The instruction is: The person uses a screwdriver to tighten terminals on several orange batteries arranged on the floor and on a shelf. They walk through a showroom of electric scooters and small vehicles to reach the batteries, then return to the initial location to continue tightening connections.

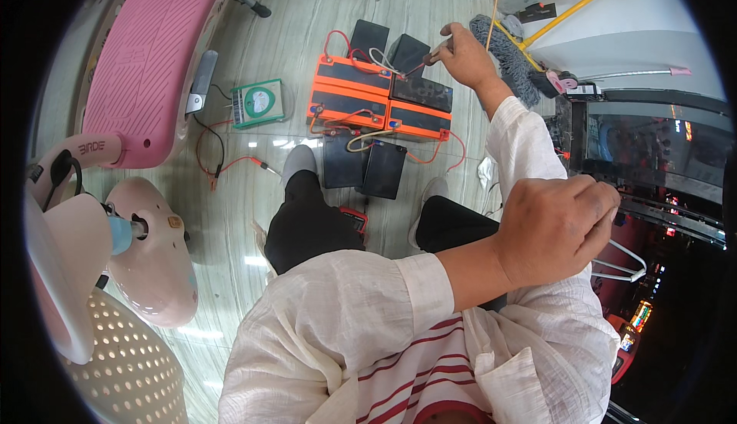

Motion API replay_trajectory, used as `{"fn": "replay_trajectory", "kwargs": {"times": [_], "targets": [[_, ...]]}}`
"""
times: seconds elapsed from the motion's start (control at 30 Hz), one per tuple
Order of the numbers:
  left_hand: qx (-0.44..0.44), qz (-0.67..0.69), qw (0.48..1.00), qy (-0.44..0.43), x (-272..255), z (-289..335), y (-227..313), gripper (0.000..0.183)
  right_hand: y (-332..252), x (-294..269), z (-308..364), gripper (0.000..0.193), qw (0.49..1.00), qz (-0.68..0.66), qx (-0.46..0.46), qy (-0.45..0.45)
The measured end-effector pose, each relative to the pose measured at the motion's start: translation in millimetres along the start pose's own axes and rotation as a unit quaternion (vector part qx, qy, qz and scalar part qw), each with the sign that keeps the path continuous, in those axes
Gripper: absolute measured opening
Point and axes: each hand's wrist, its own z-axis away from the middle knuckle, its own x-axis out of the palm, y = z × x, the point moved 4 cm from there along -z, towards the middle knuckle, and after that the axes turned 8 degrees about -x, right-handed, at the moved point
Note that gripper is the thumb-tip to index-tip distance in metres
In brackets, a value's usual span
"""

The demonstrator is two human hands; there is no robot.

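Note:
Several orange-and-black batteries (349, 82) sit in a block on the floor beyond my feet, joined by red, white and other thin wires. Plain black batteries (384, 169) lie against the block's near side, and more black ones (409, 52) stand at its far side. My right hand (467, 59) is closed on what looks like a screwdriver (430, 59); its thin shaft points down at the wire end near the block's upper middle. Raised close to me on the right, my left hand (556, 228) is curled into a fist, and what it holds, if anything, is hidden.
A green-edged meter-like box (259, 103) lies left of the batteries, near leads with a red clip (253, 161). A pink scooter (157, 56) stands at the left. A grey mop (510, 63) and a glass-fronted case (652, 140) are at the right. A red device (355, 219) lies between my legs.

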Motion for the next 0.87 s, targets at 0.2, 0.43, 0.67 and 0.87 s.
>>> {"fn": "replay_trajectory", "kwargs": {"times": [0.2,0.43,0.67,0.87], "targets": [[0.004,-0.004,1.000,0.011,-2.3,-1.6,-2.6,0.008,-29.6,-18.3,-8.2,0.036,0.984,0.014,0.138,-0.116],[-0.002,0.000,1.000,0.008,-2.2,-1.4,-2.8,0.008,-27.9,-17.3,-9.4,0.043,0.985,0.030,0.078,-0.152],[-0.003,-0.002,1.000,0.003,-1.4,-1.0,-1.0,0.007,-12.0,-13.7,-4.3,0.048,0.988,-0.009,0.119,-0.101],[-0.009,-0.001,1.000,-0.003,-1.4,-1.0,-3.2,0.008,-12.6,-18.8,-10.7,0.062,0.951,0.085,0.207,-0.214]]}}
